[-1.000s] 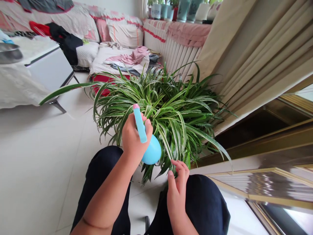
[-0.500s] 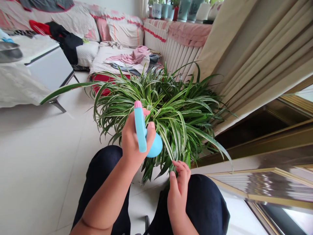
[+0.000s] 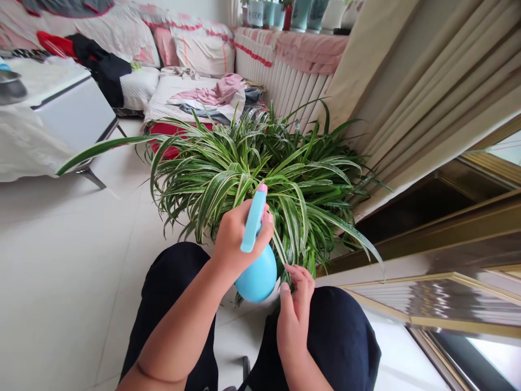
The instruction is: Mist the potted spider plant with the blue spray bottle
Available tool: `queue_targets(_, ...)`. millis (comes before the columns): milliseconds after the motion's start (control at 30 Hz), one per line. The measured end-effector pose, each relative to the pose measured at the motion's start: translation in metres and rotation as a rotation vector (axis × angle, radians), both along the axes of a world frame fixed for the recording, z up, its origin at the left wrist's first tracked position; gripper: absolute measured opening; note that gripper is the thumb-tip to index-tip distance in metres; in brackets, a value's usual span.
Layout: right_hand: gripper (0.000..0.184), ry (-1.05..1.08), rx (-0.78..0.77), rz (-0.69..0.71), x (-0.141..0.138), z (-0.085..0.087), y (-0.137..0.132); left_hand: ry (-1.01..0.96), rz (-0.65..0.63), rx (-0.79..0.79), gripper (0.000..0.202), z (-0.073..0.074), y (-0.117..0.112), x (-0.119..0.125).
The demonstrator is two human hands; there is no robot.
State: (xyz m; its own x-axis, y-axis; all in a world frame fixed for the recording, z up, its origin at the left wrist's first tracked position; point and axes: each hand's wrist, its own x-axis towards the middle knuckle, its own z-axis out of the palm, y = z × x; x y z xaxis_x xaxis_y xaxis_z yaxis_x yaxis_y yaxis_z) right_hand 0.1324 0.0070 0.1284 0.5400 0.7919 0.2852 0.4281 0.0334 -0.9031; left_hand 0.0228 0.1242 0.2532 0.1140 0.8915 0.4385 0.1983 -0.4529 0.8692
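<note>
My left hand (image 3: 240, 240) grips a pale blue spray bottle (image 3: 257, 275) by its slim neck, with the round bulb hanging below and the pink-tipped top (image 3: 262, 188) pointing into the foliage. A large variegated spider plant (image 3: 285, 182) spreads in front of my knees, and its pot is hidden by the leaves. My right hand (image 3: 295, 320) rests at the plant's near edge, its fingers pinched around leaf bases close to the bulb. Water drops show on several leaves.
My dark trousers (image 3: 175, 304) cover my knees below the plant. A white radiator (image 3: 297, 89) stands behind it, with potted plants (image 3: 301, 13) on the sill above. A beige curtain (image 3: 407, 103) hangs right, gold door frames (image 3: 427, 293) run lower right, and a bed (image 3: 183, 92) holds clothes.
The spray bottle has swung right and tilted, its bulb now lower and nearer my right hand. My right hand has barely moved, and the view has shifted slightly.
</note>
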Motion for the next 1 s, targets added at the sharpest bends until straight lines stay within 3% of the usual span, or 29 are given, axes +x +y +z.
queue_targets(200,0.029,0.01,-0.004,0.001,0.0,0.0,0.0,-0.003,0.055,0.153,0.017,-0.006,0.003,-0.001)
queue_targets(300,0.028,0.01,-0.003,0.003,0.001,0.0,0.001,-0.009,0.038,0.152,0.014,-0.005,0.001,0.0)
queue_targets(533,0.029,0.01,-0.013,0.003,0.0,0.0,0.001,0.017,0.029,-0.01,0.013,0.001,-0.008,0.003)
queue_targets(767,0.028,0.014,-0.01,0.0,0.0,0.0,0.0,0.115,0.002,0.127,0.009,-0.002,0.0,0.004)
queue_targets(1000,0.027,0.017,0.013,0.016,-0.001,0.0,0.0,0.08,-0.205,0.168,0.016,-0.004,-0.009,0.012)
